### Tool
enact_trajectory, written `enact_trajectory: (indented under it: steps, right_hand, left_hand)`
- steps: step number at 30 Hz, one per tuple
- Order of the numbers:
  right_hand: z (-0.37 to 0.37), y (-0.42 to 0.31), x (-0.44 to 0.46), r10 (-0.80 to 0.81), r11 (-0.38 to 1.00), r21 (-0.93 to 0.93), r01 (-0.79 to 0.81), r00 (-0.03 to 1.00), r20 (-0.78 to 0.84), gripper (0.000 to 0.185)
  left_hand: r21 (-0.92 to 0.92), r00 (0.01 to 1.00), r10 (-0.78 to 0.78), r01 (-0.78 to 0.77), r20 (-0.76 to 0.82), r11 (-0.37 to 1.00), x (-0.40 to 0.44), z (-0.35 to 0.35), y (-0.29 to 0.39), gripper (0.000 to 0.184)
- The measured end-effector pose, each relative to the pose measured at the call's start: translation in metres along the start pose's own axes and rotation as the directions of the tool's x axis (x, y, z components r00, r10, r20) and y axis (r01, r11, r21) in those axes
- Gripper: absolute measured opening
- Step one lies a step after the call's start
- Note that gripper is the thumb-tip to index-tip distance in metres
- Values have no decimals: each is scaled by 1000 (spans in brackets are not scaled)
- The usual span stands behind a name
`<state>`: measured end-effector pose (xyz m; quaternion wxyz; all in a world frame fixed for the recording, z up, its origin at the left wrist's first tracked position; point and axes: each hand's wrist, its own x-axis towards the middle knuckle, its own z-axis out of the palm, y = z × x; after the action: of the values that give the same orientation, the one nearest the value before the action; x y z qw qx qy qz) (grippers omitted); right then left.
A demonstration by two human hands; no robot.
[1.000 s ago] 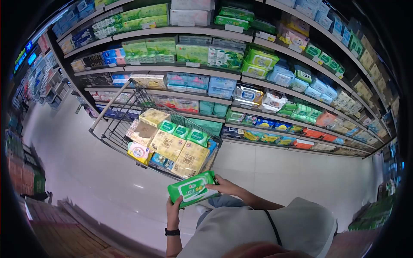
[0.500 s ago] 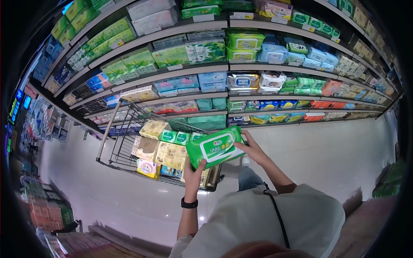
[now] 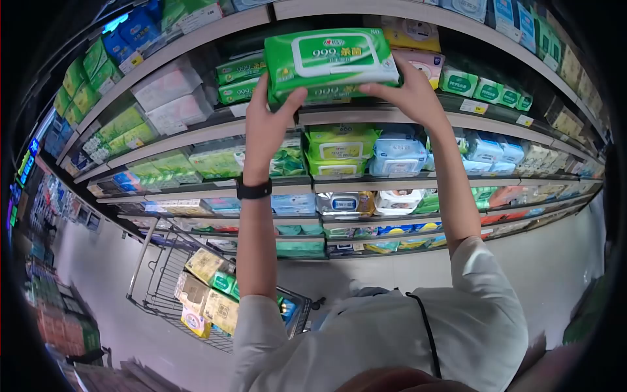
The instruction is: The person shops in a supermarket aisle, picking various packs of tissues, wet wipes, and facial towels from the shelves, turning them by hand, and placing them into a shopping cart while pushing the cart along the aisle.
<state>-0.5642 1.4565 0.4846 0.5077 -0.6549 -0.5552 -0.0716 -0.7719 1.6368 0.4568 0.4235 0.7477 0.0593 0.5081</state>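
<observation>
A green wipes pack (image 3: 333,62) is held up in front of the upper shelf, with my hands at its two ends. My left hand (image 3: 271,121) grips its left end, thumb along the lower edge. On the right end, my right hand (image 3: 408,91) has its fingers behind and its thumb at the front edge. Left of the held pack, similar green packs (image 3: 240,78) lie stacked on that shelf. A pink pack (image 3: 424,65) and smaller green packs (image 3: 459,82) sit to the right. Whether the held pack touches the shelf, I cannot tell.
Below the hands, lime green packs (image 3: 339,151) and light blue packs (image 3: 397,157) fill a lower shelf. A wire cart (image 3: 157,287) at the lower left holds yellow boxes (image 3: 221,311) and other packs. Shelf edges (image 3: 366,116) run across the view.
Both hands have raised the green pack from above the cart up to the upper shelf. The view has moved closer to the shelves, and the cart appears lower.
</observation>
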Motion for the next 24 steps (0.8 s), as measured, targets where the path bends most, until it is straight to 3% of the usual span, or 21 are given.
enact_trajectory:
  steps: [2,4,6,7,9,11,13,15,17,19,21,23,24]
  right_hand:
    - [2,49,40,0,998,-58,3,999,50,73]
    - [7,80,54,6,999,-54,-1,997,80,74]
    - [9,92,58,97,971,-232,-50,976,194,78]
    - [10,97,60,94,975,-218,-50,976,198,78]
    - [8,106,62,230,939,-326,-108,902,366,83]
    - [17,130,68,211,929,-359,-89,925,317,80]
    - [20,135,75,208,908,-414,-63,926,316,77]
    - [23,135,76,176,905,-424,-33,937,301,74]
    - [34,141,79,100,880,-474,17,971,219,69]
    - [40,119,85,149,842,-540,-20,969,196,60]
    - [46,106,84,201,800,-597,-62,965,170,52]
    - [50,99,84,63,697,-716,-24,998,28,36]
    - [46,89,84,40,704,-710,-33,999,-7,29]
  left_hand:
    - [13,999,-36,36,-6,999,33,18,-28,63]
    - [262,992,-93,66,90,963,51,27,-53,62]
    - [370,989,-123,85,81,925,56,33,-68,64]
    - [463,987,-142,93,71,881,60,35,-75,67]
    - [543,997,-80,59,15,837,64,37,-91,68]
    - [585,961,-204,59,185,809,71,39,-85,63]
    - [656,963,-188,16,194,755,76,39,-88,57]
    - [750,937,-296,59,185,659,81,39,-88,55]
    - [744,925,-345,116,161,658,92,39,-99,51]
    - [819,961,-277,153,7,553,92,44,-102,48]
    - [803,977,-206,168,-58,572,84,48,-105,43]
    - [867,993,24,88,-114,491,81,42,-108,38]
    - [818,978,-46,195,-203,541,81,35,-83,34]
